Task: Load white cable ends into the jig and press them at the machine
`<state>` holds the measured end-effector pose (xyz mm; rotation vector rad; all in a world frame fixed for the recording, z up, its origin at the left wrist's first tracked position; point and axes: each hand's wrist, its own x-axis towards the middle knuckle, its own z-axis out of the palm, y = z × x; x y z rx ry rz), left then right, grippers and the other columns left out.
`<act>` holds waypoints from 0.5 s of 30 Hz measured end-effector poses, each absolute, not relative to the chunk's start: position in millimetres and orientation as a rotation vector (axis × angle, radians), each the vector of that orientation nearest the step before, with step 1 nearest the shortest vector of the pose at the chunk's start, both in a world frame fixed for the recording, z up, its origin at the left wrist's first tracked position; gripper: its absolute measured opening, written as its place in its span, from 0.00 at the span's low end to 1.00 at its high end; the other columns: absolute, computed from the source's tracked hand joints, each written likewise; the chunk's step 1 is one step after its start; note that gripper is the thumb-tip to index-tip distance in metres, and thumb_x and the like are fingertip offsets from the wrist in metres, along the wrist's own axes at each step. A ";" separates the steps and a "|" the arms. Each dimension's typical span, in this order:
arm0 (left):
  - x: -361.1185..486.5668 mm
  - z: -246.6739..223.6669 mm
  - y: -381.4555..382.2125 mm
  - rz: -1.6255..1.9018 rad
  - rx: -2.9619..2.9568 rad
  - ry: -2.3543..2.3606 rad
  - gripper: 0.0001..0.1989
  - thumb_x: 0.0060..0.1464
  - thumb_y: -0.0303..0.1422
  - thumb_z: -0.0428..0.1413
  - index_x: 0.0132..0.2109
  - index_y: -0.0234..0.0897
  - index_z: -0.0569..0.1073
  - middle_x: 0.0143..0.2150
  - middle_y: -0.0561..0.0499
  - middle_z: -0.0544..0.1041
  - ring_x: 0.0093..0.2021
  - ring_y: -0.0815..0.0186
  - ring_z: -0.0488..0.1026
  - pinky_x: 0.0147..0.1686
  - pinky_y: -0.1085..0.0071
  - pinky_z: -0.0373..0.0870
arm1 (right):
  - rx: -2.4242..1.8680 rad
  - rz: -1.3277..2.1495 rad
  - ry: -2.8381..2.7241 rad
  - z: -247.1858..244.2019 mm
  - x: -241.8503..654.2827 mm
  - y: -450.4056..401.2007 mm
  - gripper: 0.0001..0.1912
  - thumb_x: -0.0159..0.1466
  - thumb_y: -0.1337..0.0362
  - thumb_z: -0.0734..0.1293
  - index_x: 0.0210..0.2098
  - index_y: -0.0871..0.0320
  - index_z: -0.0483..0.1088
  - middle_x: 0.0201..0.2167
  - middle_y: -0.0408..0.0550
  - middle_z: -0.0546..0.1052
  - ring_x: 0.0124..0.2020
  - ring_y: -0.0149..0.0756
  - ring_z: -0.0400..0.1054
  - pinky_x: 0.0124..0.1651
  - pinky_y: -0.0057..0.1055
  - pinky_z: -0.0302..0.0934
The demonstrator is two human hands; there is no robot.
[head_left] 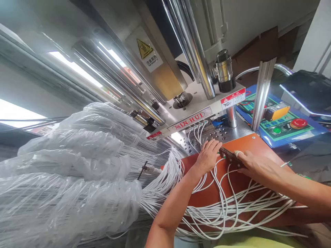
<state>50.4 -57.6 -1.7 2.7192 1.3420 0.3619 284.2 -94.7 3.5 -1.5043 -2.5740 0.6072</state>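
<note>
My right hand [249,162] grips the near end of a dark metal mold bar [229,154], its thumb and fingers pressed against it. White wrapping covers one fingertip. My left hand [209,155] lies by the other end of the bar, fingers stretched out; its palm side is hidden. White cables [219,189] run from beneath both hands over the orange-brown board [254,146]. Further in, several white cable ends [198,126] sit in the press beneath its plate marked MIN-HUI [190,118].
Plastic-wrapped cable bundles [77,193] fill the left side. Chrome guide columns [192,51] rise above the press. To the right stands a control panel [287,120] with a red emergency button [298,123] and a metal post [262,94]. A hot-surface label [145,50] marks the upper housing.
</note>
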 end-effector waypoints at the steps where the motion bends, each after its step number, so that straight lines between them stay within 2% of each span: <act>1: 51.7 -2.7 -58.3 0.373 2.722 1.336 0.27 0.59 0.28 0.54 0.65 0.39 0.60 0.64 0.44 0.65 0.67 0.59 0.56 0.68 0.57 0.49 | -1.553 0.466 -2.635 4.4 282.1 -97.7 0.11 0.64 0.60 0.61 0.42 0.59 0.65 0.34 0.57 0.72 0.29 0.48 0.69 0.30 0.38 0.57; 4: 54.5 -2.2 -59.0 0.412 2.712 1.306 0.26 0.57 0.27 0.54 0.63 0.37 0.62 0.62 0.43 0.67 0.66 0.59 0.58 0.67 0.59 0.53 | -1.603 0.177 -2.696 4.5 279.5 -105.5 0.09 0.65 0.61 0.60 0.39 0.59 0.67 0.32 0.57 0.72 0.30 0.49 0.68 0.32 0.40 0.57; 6: 54.9 -1.2 -57.5 0.440 2.695 1.290 0.26 0.56 0.26 0.55 0.61 0.36 0.64 0.60 0.43 0.69 0.64 0.58 0.60 0.66 0.60 0.55 | -1.576 0.140 -2.694 2.2 283.0 -109.6 0.08 0.64 0.61 0.61 0.38 0.58 0.67 0.31 0.55 0.72 0.32 0.48 0.68 0.33 0.40 0.58; 8: 54.3 -0.9 -54.9 0.472 2.671 1.264 0.25 0.54 0.27 0.57 0.59 0.35 0.66 0.58 0.43 0.70 0.63 0.58 0.62 0.65 0.60 0.56 | -1.541 0.160 -2.675 0.5 289.7 -110.8 0.11 0.63 0.59 0.63 0.42 0.58 0.67 0.32 0.54 0.72 0.33 0.49 0.68 0.34 0.41 0.59; 12: 52.3 -0.1 -52.2 0.601 2.581 1.197 0.24 0.54 0.28 0.59 0.58 0.36 0.68 0.58 0.44 0.71 0.62 0.58 0.63 0.64 0.60 0.57 | -1.377 0.209 -2.598 9.4 293.7 -91.3 0.23 0.62 0.53 0.63 0.54 0.57 0.63 0.41 0.56 0.73 0.42 0.53 0.68 0.41 0.46 0.61; 15: 47.2 5.0 -53.7 0.847 2.421 1.239 0.21 0.53 0.33 0.61 0.54 0.38 0.71 0.54 0.44 0.74 0.59 0.57 0.66 0.60 0.60 0.62 | -1.236 0.367 -2.535 26.8 270.5 -52.5 0.21 0.67 0.53 0.57 0.54 0.57 0.61 0.47 0.58 0.71 0.50 0.53 0.65 0.49 0.47 0.60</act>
